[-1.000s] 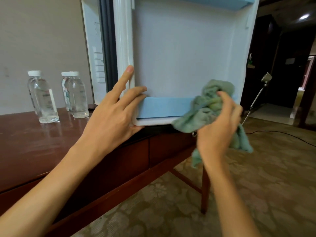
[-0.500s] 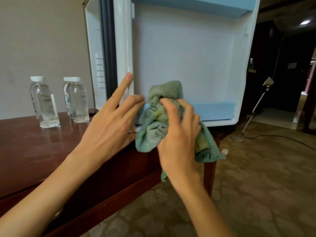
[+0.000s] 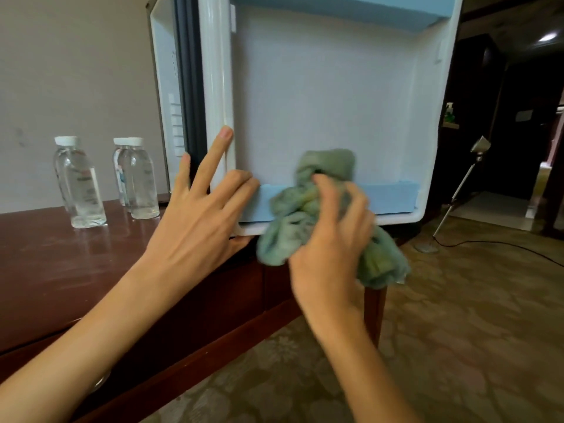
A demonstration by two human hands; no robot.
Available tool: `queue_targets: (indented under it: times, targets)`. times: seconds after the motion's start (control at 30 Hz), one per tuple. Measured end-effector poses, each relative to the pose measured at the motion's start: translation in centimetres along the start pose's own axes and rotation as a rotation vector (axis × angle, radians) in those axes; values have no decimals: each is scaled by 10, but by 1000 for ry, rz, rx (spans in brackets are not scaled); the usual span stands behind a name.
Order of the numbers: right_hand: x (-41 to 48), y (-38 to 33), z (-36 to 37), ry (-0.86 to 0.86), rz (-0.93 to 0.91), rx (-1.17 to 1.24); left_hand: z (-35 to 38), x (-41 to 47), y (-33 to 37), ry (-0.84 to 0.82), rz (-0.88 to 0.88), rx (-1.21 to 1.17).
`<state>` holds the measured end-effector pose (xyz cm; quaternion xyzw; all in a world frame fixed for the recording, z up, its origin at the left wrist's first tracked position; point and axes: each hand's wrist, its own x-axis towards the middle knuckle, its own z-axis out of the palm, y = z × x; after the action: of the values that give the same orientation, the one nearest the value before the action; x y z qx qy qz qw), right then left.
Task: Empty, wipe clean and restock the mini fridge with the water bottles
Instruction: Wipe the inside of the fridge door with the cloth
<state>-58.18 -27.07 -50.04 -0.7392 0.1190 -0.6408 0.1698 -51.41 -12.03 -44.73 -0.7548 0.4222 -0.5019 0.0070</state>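
- The mini fridge door (image 3: 320,96) stands swung open, its white inner liner facing the camera, a pale blue door shelf (image 3: 393,198) along the bottom edge and another blue shelf at the top.
- The left hand (image 3: 201,221) lies open and flat against the hinge-side edge of the door, fingers spread, index finger pointing up the white frame, thumb tucked under the door's lower corner. Its placement matches the frames from a second and half a second ago.
- The right hand (image 3: 329,239) is closed around a bunched green cloth (image 3: 293,221), pressing it on the lower blue shelf about midway along the door.
- A second ago the cloth was at the shelf's far right end; half a second ago it was at the left end, just beside the left hand; now it is back towards the middle, blurred.
- Part of the cloth hangs loose below the door's bottom edge, to the right of the hand.
- Three water bottles (image 3: 81,181), with white caps, stand upright on the dark wooden counter (image 3: 45,270) left of the fridge, outside it, two touching or overlapping as seen; they have not moved.
- A lamp on a thin stand (image 3: 457,190) is on the patterned carpet at right.
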Motion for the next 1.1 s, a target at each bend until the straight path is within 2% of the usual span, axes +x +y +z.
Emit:
queue_targets:
  times: [0.1, 0.2, 0.37, 0.47, 0.6, 0.67, 0.83, 0.9, 1.0, 1.1]
  targets:
    - [-4, -20, 7, -36, -105, -19, 0, -1, 0, 11, -4, 15]
    - [4, 2, -3, -81, -156, -26, 0, -1, 2, -17, -8, 56]
    - [35, 87, -33, 66, 128, -35, -4, 0, 17, -41, -61, 106]
    - [41, 101, -36, 93, 146, -59, -2, 5, 34, 3, -94, 104]
    - [35, 83, -29, 121, 161, -53, 11, 7, 48, 4, -12, 98]
    - [26, 66, -25, 86, 133, -30, 13, 8, 44, 19, -7, 89]
    - [0, 5, -5, -69, -123, -8, 4, 10, 34, 95, -46, 141]
    - [1, 2, -3, -85, -151, 7, 2, 8, 31, 86, -45, 135]
    - [10, 26, -12, -64, -74, 32, 1, 9, 28, 34, -25, 145]
    - [29, 72, -27, 75, 146, 27, -4, 12, 25, -37, 2, 169]
